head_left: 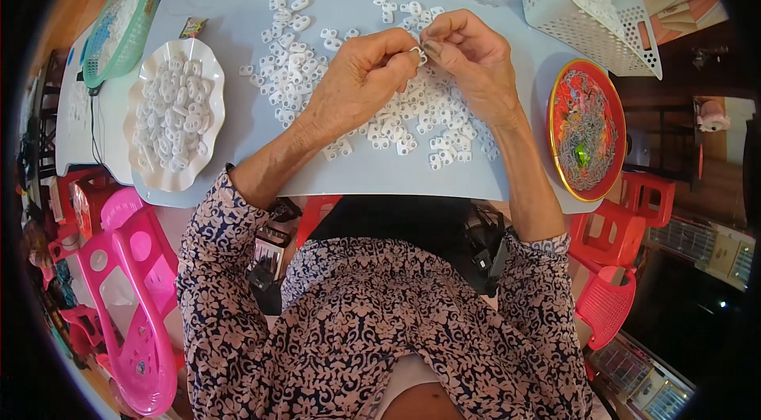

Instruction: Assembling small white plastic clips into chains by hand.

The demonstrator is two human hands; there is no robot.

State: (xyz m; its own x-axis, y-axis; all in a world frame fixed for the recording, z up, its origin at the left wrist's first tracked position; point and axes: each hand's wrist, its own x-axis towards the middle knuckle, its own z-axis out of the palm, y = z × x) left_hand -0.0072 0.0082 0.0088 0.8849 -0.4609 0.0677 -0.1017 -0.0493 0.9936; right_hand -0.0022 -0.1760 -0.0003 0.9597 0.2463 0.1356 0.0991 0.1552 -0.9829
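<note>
My left hand point(366, 77) is closed, its thumb and forefinger pinching a small white plastic piece point(422, 57) with a ring-like end. Against that piece, my right hand point(478, 65) has its thumb and forefinger pressed together; whatever is between them is too small to make out. Both hands meet above a loose spread of small white two-holed plastic pieces point(297, 71) on the pale blue-grey table point(254, 170). Some of these pieces are hidden under my hands and wrists.
A scalloped white dish point(217, 122) of similar pieces stands left, beyond it a green basket point(146, 19). On the right are a gold-rimmed red dish point(558, 107) of thin grey metal bits and a white perforated basket point(583, 38). Pink point(131, 333) and red point(606, 233) plastic seats flank me.
</note>
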